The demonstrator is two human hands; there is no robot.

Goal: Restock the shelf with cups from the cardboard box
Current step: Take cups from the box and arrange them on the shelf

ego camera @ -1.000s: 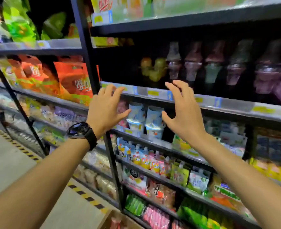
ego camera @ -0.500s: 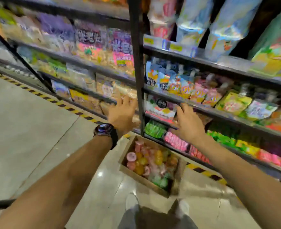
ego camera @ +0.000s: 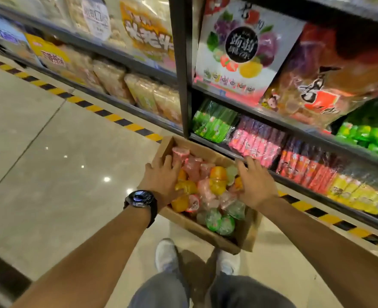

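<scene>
An open cardboard box [ego camera: 214, 235] stands on the floor against the foot of the shelf [ego camera: 184, 67]. It is filled with several jelly cups [ego camera: 208, 187] in pink, orange, yellow and green. My left hand [ego camera: 163, 178], a black watch on its wrist, hovers over the box's left side with fingers spread above the pink and orange cups. My right hand [ego camera: 255, 184] reaches over the box's right side, fingers straight and spread. Neither hand holds a cup.
The lower shelves carry snack bags, green packs [ego camera: 213, 123] and pink packs [ego camera: 257, 145]. A yellow-and-black hazard stripe [ego camera: 108, 115] runs along the shelf base. My legs and white shoes [ego camera: 165, 254] stand just behind the box on the shiny tiled floor [ego camera: 41, 152].
My view has dropped from the upper shelves to the floor. Both hands have come down from the shelf edge to just above the cups in the box.
</scene>
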